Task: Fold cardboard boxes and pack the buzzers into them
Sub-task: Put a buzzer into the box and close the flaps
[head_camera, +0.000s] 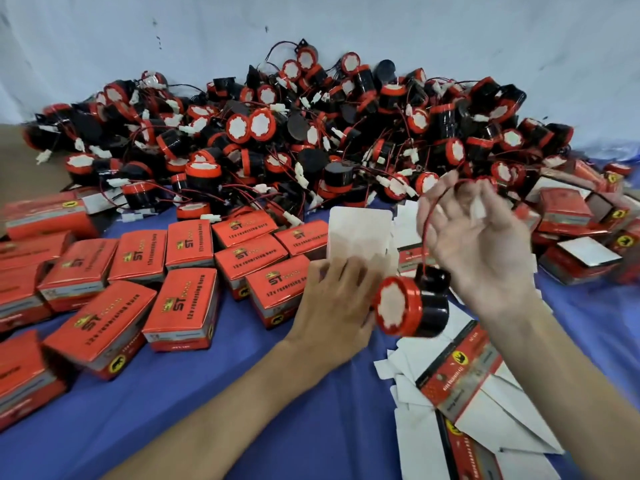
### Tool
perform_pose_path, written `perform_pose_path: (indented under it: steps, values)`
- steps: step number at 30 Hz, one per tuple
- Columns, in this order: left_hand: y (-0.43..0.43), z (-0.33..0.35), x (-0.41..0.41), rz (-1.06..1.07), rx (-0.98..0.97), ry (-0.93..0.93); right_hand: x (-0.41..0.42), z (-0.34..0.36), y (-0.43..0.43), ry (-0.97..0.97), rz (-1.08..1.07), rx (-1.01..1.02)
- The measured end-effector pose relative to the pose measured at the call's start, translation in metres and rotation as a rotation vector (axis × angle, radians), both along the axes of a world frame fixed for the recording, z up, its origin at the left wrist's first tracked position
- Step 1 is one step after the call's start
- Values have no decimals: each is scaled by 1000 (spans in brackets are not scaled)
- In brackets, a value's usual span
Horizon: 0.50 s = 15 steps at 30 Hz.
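Note:
A black buzzer (408,308) with a red cap and white centre hangs by its red wire (425,230) in mid-air at centre right. My right hand (474,244) is raised palm-up above it, and its blurred fingertips pinch the wire's white connector. My left hand (332,299) grips an opened cardboard box just left of the buzzer; only the box's upright white flap (358,233) shows, the rest is hidden by the hand.
A large heap of loose buzzers (311,133) fills the back of the blue cloth (242,410). Several closed red boxes (187,306) lie on the left. Flat unfolded boxes (460,375) are stacked at lower right, with more boxes (568,209) at far right.

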State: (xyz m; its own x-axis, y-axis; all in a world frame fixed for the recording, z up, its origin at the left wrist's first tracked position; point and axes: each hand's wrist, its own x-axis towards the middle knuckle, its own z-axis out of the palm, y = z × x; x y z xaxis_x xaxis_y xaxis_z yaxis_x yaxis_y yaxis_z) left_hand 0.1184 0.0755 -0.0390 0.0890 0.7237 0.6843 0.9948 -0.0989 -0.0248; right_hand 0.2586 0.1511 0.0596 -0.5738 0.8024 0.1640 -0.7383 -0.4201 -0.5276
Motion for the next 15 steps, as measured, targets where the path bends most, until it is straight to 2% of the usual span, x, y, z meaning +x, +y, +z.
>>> perform_pose_path:
  steps: [2,6,9,12,15]
  values:
    - [-2,1,-1,-94,12,-116,-2,-12,-5,-27,11,-24]
    - [-5,0,-3,-258,74,-177,-2,-17,-4,-5,-1,9]
    - [-7,1,1,-366,113,-277,-8,-20,-9,48,21,-40]
    - [-8,1,5,-412,73,-384,-14,-25,-15,17,14,-43]
    - [-8,4,3,-374,51,-515,-17,-28,-17,-79,-15,75]
